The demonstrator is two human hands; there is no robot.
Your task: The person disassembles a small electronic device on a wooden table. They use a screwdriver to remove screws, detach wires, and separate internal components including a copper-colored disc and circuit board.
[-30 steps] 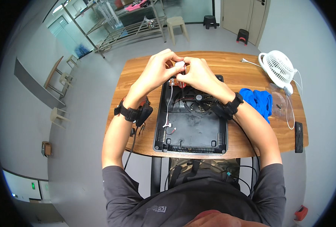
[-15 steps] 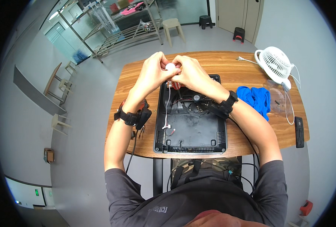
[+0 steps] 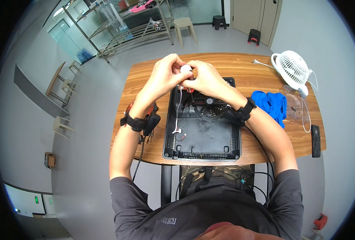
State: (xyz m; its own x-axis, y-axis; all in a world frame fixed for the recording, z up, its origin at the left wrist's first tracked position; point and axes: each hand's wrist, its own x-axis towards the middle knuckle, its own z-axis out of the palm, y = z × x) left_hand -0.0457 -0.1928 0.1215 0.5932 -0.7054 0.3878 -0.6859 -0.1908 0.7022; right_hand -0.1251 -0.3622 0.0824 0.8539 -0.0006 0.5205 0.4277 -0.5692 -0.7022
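Observation:
Above the far end of a black appliance housing, a small white round piece sits pinched between the fingers of both hands. My left hand grips it from the left with thumb and fingers closed. From the right, my right hand closes on it too, its thumb near the left one. The fingers hide much of the piece. Just under them shows a red part, partly covered. Inside the housing lie a black fan and a white cable ending in a connector.
Right of the housing are a blue cloth, a clear plastic bag, a white fan with its cord and a black bar-shaped object. A red-and-black object lies by my left wrist. Cables trail from both wrist straps.
Both hands have moved slightly right together with the white round piece, which now appears tilted differently between the fingers. The housing has stayed in place.

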